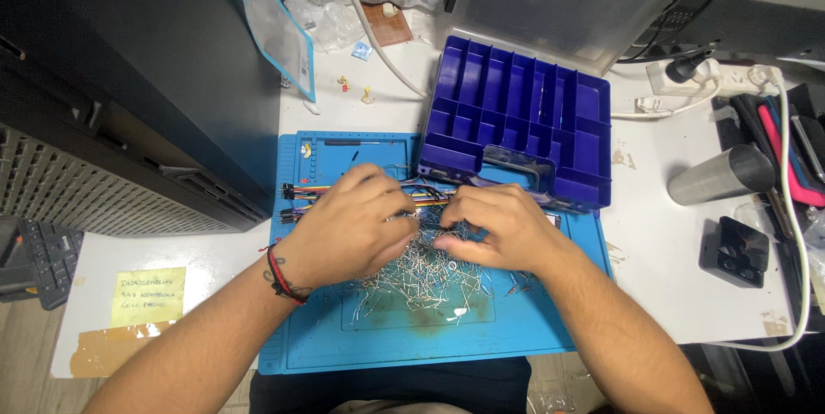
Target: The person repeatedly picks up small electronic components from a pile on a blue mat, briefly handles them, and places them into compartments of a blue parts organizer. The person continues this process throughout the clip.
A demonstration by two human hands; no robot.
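Left hand (348, 227) and right hand (491, 227) pinch thin metal leads from the component pile (421, 281) on the blue mat (378, 341); purple organizer box (520, 118) at 1 o'clock.

Even, fairly bright light falls from above on the blue work mat (412, 341), which shows sharp and glare-free. Soft short shadows sit under the arms. Left of the mat the dark cabinet (129, 62) swallows detail. Right of the mat the metal cylinder (718, 175) carries a dull sheen. Edges bow outward with wide-angle distortion.
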